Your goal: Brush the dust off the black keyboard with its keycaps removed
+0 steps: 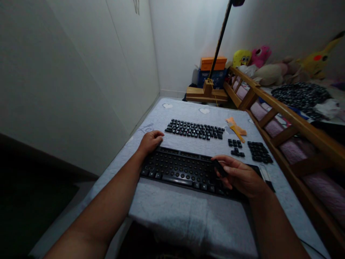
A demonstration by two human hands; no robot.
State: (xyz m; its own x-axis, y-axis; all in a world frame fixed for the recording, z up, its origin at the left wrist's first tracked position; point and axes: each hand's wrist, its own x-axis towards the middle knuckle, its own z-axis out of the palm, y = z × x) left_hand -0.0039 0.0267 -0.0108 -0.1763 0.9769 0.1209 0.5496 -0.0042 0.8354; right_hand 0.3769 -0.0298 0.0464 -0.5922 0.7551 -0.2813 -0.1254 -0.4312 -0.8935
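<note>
A black keyboard base [183, 169] with its keycaps removed lies on a pale blue cloth-covered table [188, 216]. My left hand [151, 141] rests on the keyboard's upper left corner with its fingers curled over the edge. Over the keyboard's right part my right hand [241, 176] pinches a small black keycap [219, 167] between thumb and fingers. The removed keycaps [195, 129] are laid out in rows beyond the keyboard, with smaller groups [235, 147] and a number block [259, 151] to the right.
An orange and yellow tool [235, 128] lies near the keycaps. A wooden bed rail [283, 108] borders the table on the right, with plush toys [250, 57] behind. A wooden stand with a dark pole [208, 91] sits beyond the table. A white wall runs along the left.
</note>
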